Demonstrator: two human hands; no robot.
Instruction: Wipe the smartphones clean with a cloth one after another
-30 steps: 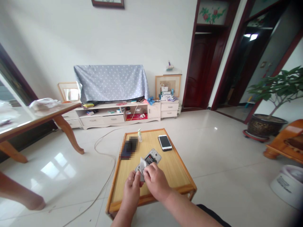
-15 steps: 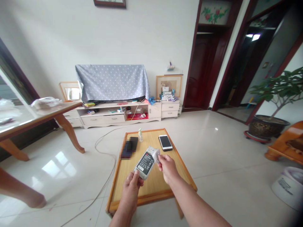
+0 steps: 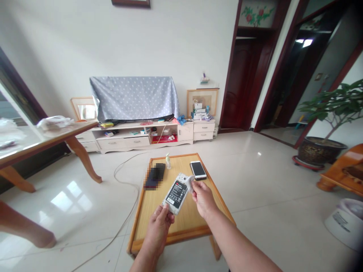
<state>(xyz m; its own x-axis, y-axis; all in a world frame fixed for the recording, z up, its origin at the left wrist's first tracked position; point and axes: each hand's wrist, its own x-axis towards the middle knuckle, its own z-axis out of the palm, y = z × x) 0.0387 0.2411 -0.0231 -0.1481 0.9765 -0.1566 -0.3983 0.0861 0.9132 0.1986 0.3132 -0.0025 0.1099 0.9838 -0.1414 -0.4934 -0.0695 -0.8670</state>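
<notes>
Phone (image 3: 175,196) w/ back off in left hand (image 3: 159,224), wht cloth (image 3: 191,184) pinched in right hand (image 3: 203,197), over low wood tbl (image 3: 208,206).
Left thumb + fingers grip phone's near end; blk batt. (image 3: 176,193) faces up. Cloth at phone's far right edge, can't tell if touching. On tbl: wht-framed phone (image 3: 197,169) far right, sm. pump bottle (image 3: 168,162) at far edge, dk item (image 3: 154,177) far left, partly pixelated. Far bkgd: wht cabinet (image 3: 121,143) w/ dotted gray cover (image 3: 136,98) above; potted plant (image 3: 320,153) on right; cable (image 3: 120,228) on floor, left of tbl.
</notes>
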